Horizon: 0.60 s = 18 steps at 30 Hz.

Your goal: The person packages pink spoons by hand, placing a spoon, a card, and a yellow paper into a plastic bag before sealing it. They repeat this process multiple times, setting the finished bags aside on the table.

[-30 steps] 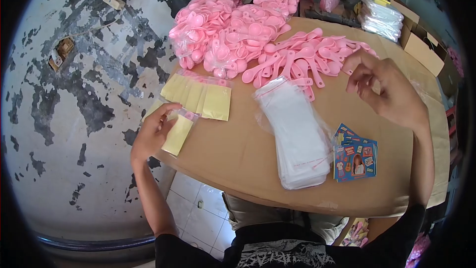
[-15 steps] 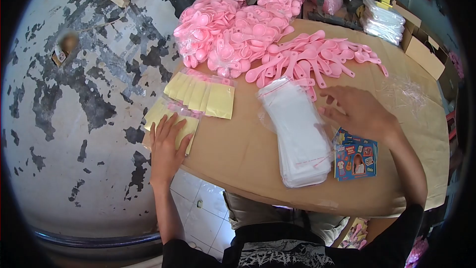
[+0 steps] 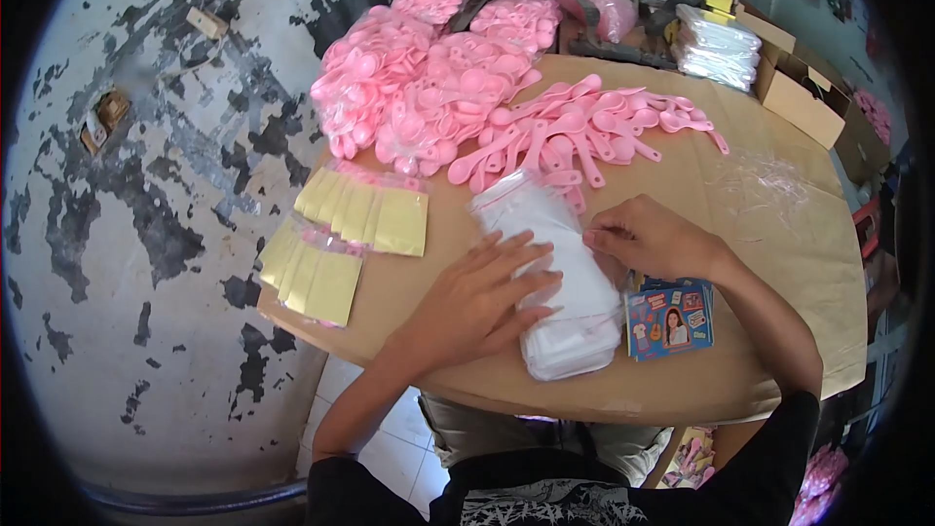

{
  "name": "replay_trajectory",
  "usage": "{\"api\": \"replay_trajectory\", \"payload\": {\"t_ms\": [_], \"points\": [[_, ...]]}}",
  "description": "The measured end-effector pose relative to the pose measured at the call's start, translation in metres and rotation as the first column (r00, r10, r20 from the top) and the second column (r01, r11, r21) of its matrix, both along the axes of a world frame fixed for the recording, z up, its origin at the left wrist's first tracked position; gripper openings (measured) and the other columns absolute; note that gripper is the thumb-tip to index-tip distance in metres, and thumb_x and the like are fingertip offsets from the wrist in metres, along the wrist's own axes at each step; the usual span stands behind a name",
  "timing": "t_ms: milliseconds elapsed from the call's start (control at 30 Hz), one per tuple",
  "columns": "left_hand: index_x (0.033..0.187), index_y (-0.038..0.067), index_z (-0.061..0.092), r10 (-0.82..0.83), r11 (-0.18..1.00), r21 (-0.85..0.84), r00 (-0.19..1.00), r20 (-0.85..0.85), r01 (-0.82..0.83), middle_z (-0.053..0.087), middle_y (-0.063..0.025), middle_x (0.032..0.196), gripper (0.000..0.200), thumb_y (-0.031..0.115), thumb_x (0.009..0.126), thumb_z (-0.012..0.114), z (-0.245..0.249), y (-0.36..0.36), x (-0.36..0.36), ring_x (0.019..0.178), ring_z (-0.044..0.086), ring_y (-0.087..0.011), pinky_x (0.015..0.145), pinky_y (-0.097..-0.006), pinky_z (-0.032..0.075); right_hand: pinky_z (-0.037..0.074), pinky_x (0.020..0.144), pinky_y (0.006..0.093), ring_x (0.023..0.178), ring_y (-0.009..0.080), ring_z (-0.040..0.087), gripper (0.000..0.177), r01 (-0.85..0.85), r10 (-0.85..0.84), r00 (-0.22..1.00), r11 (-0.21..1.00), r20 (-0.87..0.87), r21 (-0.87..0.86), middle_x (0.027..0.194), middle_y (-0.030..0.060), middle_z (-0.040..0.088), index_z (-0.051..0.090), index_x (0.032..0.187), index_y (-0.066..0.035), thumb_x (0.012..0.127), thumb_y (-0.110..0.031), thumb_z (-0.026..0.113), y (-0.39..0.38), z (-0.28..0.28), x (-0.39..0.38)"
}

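A stack of clear plastic bags (image 3: 575, 282) lies lengthwise in front of me on the brown table. Over its left side my left hand (image 3: 487, 297) is spread, the fingers apart and the fingertips on or just above the plastic. My right hand (image 3: 653, 239) is at the stack's right edge, thumb and fingertips pinched together; whether they grip a bag edge is hidden. Just below that hand sits a pile of blue printed cards (image 3: 672, 321). Loose pink measuring spoons (image 3: 584, 127) lie heaped beyond the bags.
Two overlapping rows of yellow-backed packets (image 3: 399, 219) lie at left. Bulging bags of pink spoons (image 3: 390, 68) stand at the back left. Plastic scraps (image 3: 769, 185) lie at right. Plastic packs (image 3: 716, 49) and a cardboard box (image 3: 799, 102) are at the back right.
My left hand has left the yellow packets and moved right onto the plastic bags. My right hand has closed into a pinch at the stack's edge. The whole view has shifted slightly.
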State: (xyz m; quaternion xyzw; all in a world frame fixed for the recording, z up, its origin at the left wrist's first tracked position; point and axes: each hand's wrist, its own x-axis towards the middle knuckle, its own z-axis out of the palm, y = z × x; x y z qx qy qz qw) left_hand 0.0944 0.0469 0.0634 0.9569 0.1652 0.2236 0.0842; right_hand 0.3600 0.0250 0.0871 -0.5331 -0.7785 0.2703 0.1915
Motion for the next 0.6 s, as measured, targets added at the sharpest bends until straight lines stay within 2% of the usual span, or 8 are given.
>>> {"api": "replay_trajectory", "payload": {"t_ms": [67, 167, 267, 367, 467, 567, 600], "points": [[0.119, 0.011, 0.06, -0.03, 0.999, -0.042, 0.999, -0.027, 0.028, 0.053, -0.0108, 0.134, 0.035, 0.026, 0.088, 0.065, -0.007, 0.004, 0.006, 0.128, 0.046, -0.0303, 0.109, -0.0467, 0.034, 0.047, 0.063, 0.0343, 0.06, 0.0181, 0.055, 0.027, -0.016, 0.016, 0.999, 1.0, 0.03, -0.026, 0.067, 0.0146, 0.06, 0.062, 0.089, 0.005, 0.095, -0.02, 0.055, 0.001, 0.006, 0.002], [0.119, 0.011, 0.06, -0.05, 0.995, -0.092, 0.999, -0.016, 0.048, 0.053, -0.0108, 0.134, 0.035, 0.026, 0.088, 0.065, -0.006, 0.009, 0.003, 0.127, 0.047, -0.0305, 0.109, -0.0463, 0.034, 0.048, 0.066, 0.0325, 0.065, 0.0151, 0.057, 0.024, 0.029, -0.027, 1.0, 0.992, 0.016, -0.119, 0.071, 0.0131, 0.063, 0.063, 0.093, 0.006, 0.095, -0.016, 0.055, 0.003, 0.011, 0.005], [0.119, 0.01, 0.061, -0.063, 0.991, -0.119, 0.998, -0.002, 0.063, 0.051, -0.0103, 0.137, 0.036, 0.022, 0.086, 0.066, -0.007, 0.012, 0.004, 0.127, 0.047, -0.0316, 0.107, -0.0465, 0.036, 0.048, 0.068, 0.0344, 0.066, 0.0231, 0.058, 0.02, 0.058, -0.048, 0.961, 0.998, -0.273, 0.027, 0.074, 0.017, 0.063, 0.065, 0.094, 0.004, 0.092, -0.012, 0.053, 0.008, -0.006, 0.012], [0.119, 0.009, 0.061, -0.058, 0.988, -0.143, 0.998, 0.024, 0.061, 0.052, -0.0107, 0.136, 0.035, 0.02, 0.085, 0.066, -0.009, 0.011, 0.004, 0.126, 0.048, -0.0315, 0.107, -0.046, 0.036, 0.048, 0.068, 0.0329, 0.07, 0.0188, 0.059, 0.018, 0.069, -0.071, 0.978, 0.997, -0.197, -0.017, 0.076, 0.0145, 0.064, 0.065, 0.097, 0.004, 0.091, -0.009, 0.055, 0.014, -0.003, 0.019], [0.118, 0.01, 0.062, -0.069, 0.986, -0.148, 0.997, 0.046, 0.075, 0.053, -0.0109, 0.135, 0.035, 0.018, 0.085, 0.066, -0.01, 0.011, 0.004, 0.126, 0.048, -0.0312, 0.107, -0.046, 0.036, 0.048, 0.068, 0.0321, 0.071, 0.0151, 0.058, 0.018, 0.049, -0.036, 0.994, 0.99, -0.101, 0.129, 0.077, 0.013, 0.064, 0.065, 0.099, 0.003, 0.091, -0.011, 0.057, 0.019, -0.007, 0.03], [0.119, 0.01, 0.062, -0.066, 0.989, -0.128, 0.997, 0.049, 0.071, 0.053, -0.0112, 0.134, 0.034, 0.017, 0.085, 0.065, -0.01, 0.009, 0.004, 0.126, 0.048, -0.0312, 0.107, -0.046, 0.035, 0.047, 0.071, 0.025, 0.078, 0.0073, 0.056, 0.02, 0.11, -0.099, 0.991, 0.987, -0.092, 0.121, 0.088, 0.0025, 0.062, 0.063, 0.107, 0.002, 0.097, -0.012, 0.055, 0.018, 0.016, 0.04], [0.119, 0.01, 0.062, -0.065, 0.991, -0.119, 0.997, 0.034, 0.069, 0.053, -0.0116, 0.134, 0.035, 0.02, 0.086, 0.066, -0.009, 0.009, 0.003, 0.127, 0.048, -0.0317, 0.108, -0.0462, 0.035, 0.047, 0.07, 0.0247, 0.077, 0.0071, 0.055, 0.02, 0.17, -0.153, 0.979, 0.977, -0.134, 0.127, 0.088, 0.0019, 0.061, 0.063, 0.108, 0.002, 0.097, -0.012, 0.054, 0.016, 0.025, 0.043]]}}
